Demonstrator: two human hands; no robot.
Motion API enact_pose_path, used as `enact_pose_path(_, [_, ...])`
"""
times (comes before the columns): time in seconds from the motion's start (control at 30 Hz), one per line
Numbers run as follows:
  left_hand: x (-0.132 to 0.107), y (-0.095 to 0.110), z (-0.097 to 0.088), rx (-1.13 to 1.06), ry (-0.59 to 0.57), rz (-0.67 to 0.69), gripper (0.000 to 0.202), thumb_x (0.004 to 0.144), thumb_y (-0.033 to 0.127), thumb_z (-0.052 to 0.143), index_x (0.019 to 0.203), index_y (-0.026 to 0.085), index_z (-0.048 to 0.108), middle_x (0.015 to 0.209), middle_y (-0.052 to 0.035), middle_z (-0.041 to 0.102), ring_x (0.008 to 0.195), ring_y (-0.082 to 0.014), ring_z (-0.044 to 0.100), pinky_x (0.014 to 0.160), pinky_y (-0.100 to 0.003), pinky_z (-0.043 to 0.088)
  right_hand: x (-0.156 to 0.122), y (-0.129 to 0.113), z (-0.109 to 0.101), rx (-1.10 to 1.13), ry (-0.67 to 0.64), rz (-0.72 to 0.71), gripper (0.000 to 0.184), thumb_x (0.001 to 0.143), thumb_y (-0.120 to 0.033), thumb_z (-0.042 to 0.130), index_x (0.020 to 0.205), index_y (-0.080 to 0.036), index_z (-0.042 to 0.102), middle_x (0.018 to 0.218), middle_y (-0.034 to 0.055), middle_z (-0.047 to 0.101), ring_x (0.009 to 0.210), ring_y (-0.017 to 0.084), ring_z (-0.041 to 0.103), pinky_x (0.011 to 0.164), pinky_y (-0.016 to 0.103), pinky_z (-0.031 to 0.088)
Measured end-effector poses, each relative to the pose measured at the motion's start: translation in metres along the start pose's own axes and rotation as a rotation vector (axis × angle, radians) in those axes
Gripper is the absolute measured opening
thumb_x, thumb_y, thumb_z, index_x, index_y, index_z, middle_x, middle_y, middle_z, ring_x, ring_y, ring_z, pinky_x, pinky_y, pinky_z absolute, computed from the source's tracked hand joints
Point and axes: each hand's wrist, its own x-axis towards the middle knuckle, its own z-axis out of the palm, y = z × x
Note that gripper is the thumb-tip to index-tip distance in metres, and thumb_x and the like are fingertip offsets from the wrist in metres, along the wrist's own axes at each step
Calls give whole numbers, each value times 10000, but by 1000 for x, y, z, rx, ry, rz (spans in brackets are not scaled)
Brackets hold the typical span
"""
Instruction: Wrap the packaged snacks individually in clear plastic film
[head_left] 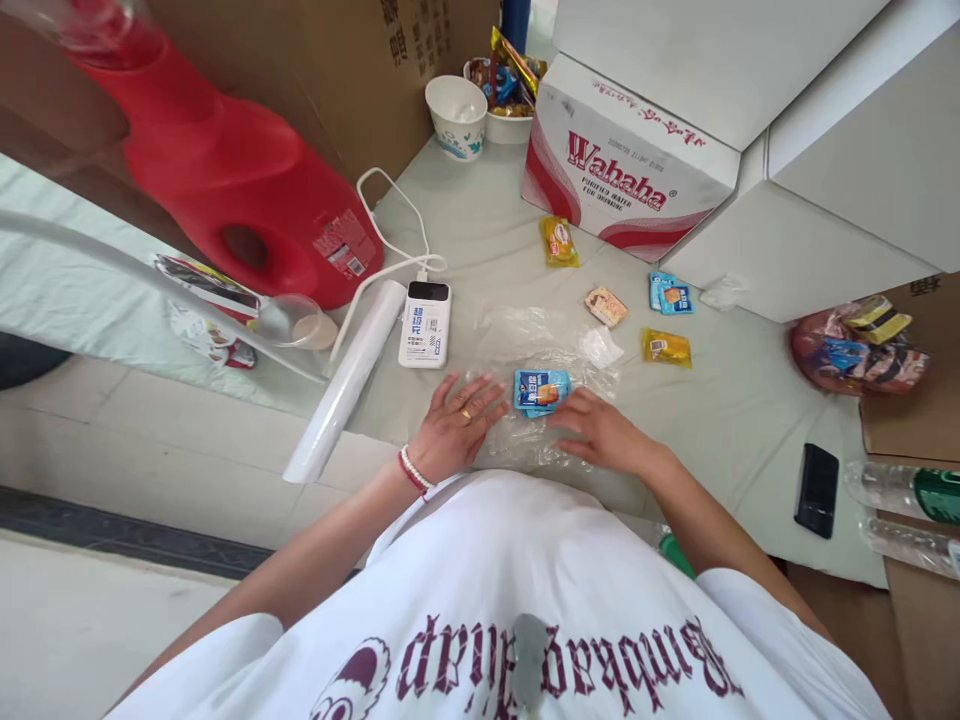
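Blue packets (541, 388) are placed on clear plastic film (517, 440) on tabletop (735, 410). Left hand (455, 422) is laid flat, released. Packets' right edge is reached by right hand (604, 430); whether grasped, cannot be told.

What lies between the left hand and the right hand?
Blue packets, stacked on clear plastic; the head view shows it.

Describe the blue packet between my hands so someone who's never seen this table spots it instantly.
Start at the Wahaha box, then come toward the white shirt to the clear plastic. There, between the left hand and right hand, lies the blue packet with white lettering. Unlike the blue packets nearer the box, it lies on plastic.
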Motion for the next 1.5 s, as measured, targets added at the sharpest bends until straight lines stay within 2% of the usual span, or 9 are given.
enact_pose_path(0.1, [-14,-13,-9,-116,-142,170,455,976,340,567,1415,224,573,1555,-143,549,1481,-278,475,1300,-558,161,-45,-2,22,-8,-31,32,512,874,-378,781,1330,-196,635,1330,159,622,1244,319,525,1038,531,513])
enact_pose_path(0.2, [-21,-26,-13,-161,-240,176,530,935,478,632,1366,174,582,1583,-199,497,1469,-315,483,1296,-584,142,-75,3,43,21,117,97,228,961,-246,653,1185,-232,689,1325,138,641,1288,296,541,1061,529,514])
enact_pose_path(0.3, [-16,-34,-12,-176,-246,140,267,1003,337,528,1210,221,651,1541,-121,568,1415,-254,543,1294,-542,173,-79,5,46,117,268,133,180,1018,-214,534,1047,-259,707,1176,104,714,1136,250,635,986,479,550])
enact_pose_path(0.57, [22,-27,1,-172,-10,-276,323,1037,337,383,965,210,670,1085,-98,762,1045,-250,678,968,-444,480,-20,31,-8,277,297,401,214,1015,-352,514,992,-224,684,872,42,721,758,178,668,718,299,516])
enact_pose_path(0.77, [52,-6,23,113,199,-677,225,949,360,529,888,197,672,998,-143,695,1041,-337,616,879,-457,468,41,48,-39,-345,42,739,211,973,-251,534,1017,-193,732,1015,138,727,968,281,661,773,344,467])
enact_pose_path(0.97, [58,2,28,36,311,-761,328,1003,341,423,1182,153,623,1203,-193,655,1166,-335,613,965,-473,466,114,50,-46,-438,110,499,520,974,-382,605,1427,-133,551,1340,197,625,1297,363,468,1039,465,430])
enact_pose_path(1.13, [55,4,26,61,256,-702,677,932,510,556,1466,103,466,1415,-240,564,1309,-382,552,1028,-494,469,144,67,-39,-363,-37,605,373,933,-304,643,1249,-109,674,1126,180,712,1155,338,565,964,402,440])
enact_pose_path(1.33, [70,8,22,166,105,-806,691,932,423,559,1512,63,450,1396,-242,580,1270,-388,582,1003,-480,481,94,35,-43,-313,-97,200,335,1030,-236,479,1258,-197,722,1055,112,694,1031,240,593,840,303,424])
enact_pose_path(1.5, [69,-1,12,103,81,-791,400,943,359,530,1257,159,676,1190,-167,667,1080,-328,657,892,-426,514,43,6,-1,-391,-254,66,536,1002,-108,456,1478,-316,591,1160,112,664,1067,250,565,799,306,443])
